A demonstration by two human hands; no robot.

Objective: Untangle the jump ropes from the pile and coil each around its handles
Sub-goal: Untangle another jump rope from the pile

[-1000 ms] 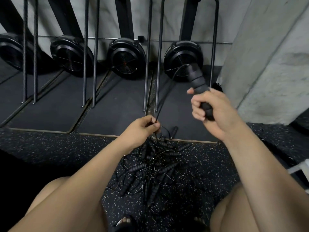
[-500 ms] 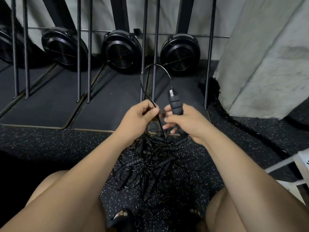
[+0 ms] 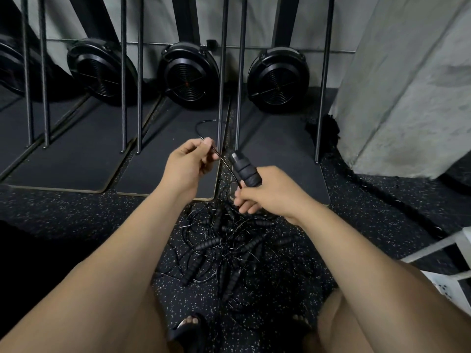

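Note:
A tangled pile of black jump ropes (image 3: 229,250) with ribbed foam handles lies on the speckled floor between my knees. My right hand (image 3: 267,197) grips one black ribbed handle (image 3: 246,169), its capped end pointing up and away. My left hand (image 3: 188,164) pinches the thin cable (image 3: 224,161) of that rope a little left of the handle. The cable runs down from my left fingers to my right hand, and a loop of it arcs up behind my left hand.
Several black fan wheels (image 3: 188,75) of rowing machines stand upright at the back among thin vertical metal bars (image 3: 223,80). Dark mats (image 3: 76,159) lie under them. A concrete pillar (image 3: 407,85) rises on the right; a white frame (image 3: 446,261) stands at the lower right.
My right hand has come down and in from high on the right, bringing the handle near my left hand. My left hand has risen from the pile, pinching the cable, and the loop has shrunk.

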